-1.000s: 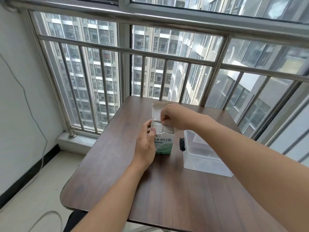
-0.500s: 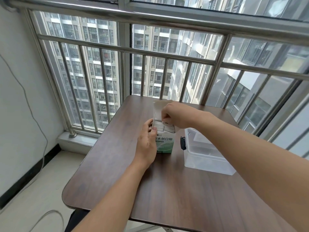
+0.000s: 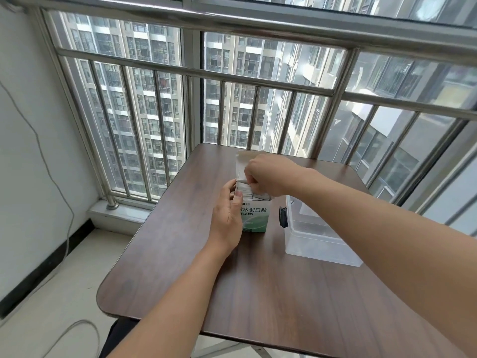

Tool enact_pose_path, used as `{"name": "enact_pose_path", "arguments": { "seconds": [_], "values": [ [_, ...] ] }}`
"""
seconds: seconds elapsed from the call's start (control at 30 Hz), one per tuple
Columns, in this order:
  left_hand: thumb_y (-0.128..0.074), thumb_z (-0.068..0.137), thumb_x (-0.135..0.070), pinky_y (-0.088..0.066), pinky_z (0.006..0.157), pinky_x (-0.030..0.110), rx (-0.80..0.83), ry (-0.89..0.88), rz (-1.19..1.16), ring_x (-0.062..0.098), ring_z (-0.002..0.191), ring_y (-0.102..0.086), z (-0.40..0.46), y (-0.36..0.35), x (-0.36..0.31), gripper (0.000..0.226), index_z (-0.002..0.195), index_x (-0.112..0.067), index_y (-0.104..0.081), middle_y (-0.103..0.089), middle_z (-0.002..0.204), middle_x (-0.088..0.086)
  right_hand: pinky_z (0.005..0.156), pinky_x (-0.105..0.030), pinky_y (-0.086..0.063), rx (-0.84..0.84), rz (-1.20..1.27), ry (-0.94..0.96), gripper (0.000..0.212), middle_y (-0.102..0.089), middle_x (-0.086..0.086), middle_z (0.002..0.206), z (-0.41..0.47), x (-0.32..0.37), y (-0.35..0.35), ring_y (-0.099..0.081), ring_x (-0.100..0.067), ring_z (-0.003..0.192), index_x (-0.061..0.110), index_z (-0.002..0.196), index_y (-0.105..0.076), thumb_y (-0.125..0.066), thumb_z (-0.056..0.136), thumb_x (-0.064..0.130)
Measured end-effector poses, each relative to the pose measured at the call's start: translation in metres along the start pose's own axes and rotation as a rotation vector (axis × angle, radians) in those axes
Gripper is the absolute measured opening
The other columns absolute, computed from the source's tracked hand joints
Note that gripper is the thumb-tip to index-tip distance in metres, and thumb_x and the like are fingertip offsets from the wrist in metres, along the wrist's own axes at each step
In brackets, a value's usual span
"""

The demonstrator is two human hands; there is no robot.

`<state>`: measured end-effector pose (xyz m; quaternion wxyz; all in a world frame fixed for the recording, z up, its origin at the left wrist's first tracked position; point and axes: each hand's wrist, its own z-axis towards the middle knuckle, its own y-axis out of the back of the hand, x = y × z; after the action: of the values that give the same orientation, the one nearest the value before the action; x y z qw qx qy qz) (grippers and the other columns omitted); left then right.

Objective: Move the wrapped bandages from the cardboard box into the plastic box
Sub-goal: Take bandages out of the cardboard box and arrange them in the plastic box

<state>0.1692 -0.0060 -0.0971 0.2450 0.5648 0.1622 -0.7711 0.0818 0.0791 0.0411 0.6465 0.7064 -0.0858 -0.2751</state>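
Note:
A white and green cardboard box [image 3: 255, 215] stands upright in the middle of the brown table [image 3: 180, 267], its top flap raised. White wrapped bandages [image 3: 249, 194] show at its open mouth. My left hand [image 3: 228, 215] grips the box's left side. My right hand [image 3: 268, 175] is over the opening, its fingers pinched on the bandages. A clear plastic box [image 3: 317, 241] with a black latch sits just right of the cardboard box, partly behind my right forearm.
A steel railing [image 3: 258, 81] and window run along the table's far edge. The white wall [image 3: 25, 151] with a hanging cable is to the left. The tiled floor [image 3: 51, 293] lies below the table's left edge.
My right hand has pulled slightly back and up at the box's mouth. The left hand stays on the box. The view has tilted down a little.

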Motion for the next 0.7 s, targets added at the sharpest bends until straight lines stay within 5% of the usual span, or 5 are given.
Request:
{"name": "enact_pose_path", "arguments": {
  "seconds": [0.17,0.5,0.7],
  "values": [
    [-0.037,0.094,-0.061,-0.052,0.089,0.052,-0.016,-0.025,0.017,0.017,0.103,-0.066,0.000,-0.001,0.000,0.051,0.134,-0.033,-0.049,-0.068,0.114,-0.005,0.056,-0.030,-0.044,-0.051,0.181,-0.036,0.017,-0.061,-0.002,0.075,-0.004,-0.017,0.009,-0.050,-0.020,0.064,0.006,0.080,-0.066,-0.059,0.090,0.018],
    [-0.037,0.092,-0.061,-0.053,0.088,0.035,-0.027,-0.044,0.019,0.006,0.100,-0.065,0.000,-0.002,0.000,0.057,0.138,-0.028,-0.048,-0.068,0.111,-0.010,0.060,-0.028,-0.039,-0.090,0.326,-0.062,0.007,-0.055,0.004,0.081,-0.011,-0.008,0.000,-0.051,-0.018,0.072,0.014,0.093,-0.057,-0.054,0.094,0.020],
    [-0.037,0.093,-0.061,-0.051,0.087,0.027,-0.036,-0.045,0.034,0.004,0.103,-0.064,0.000,-0.001,-0.002,0.054,0.136,-0.031,-0.050,-0.067,0.115,-0.010,0.069,-0.039,-0.049,-0.096,0.351,-0.012,0.027,-0.065,-0.003,0.083,-0.012,-0.006,-0.006,-0.059,-0.024,0.077,0.010,0.087,-0.066,-0.059,0.096,0.034]
  ]
}}
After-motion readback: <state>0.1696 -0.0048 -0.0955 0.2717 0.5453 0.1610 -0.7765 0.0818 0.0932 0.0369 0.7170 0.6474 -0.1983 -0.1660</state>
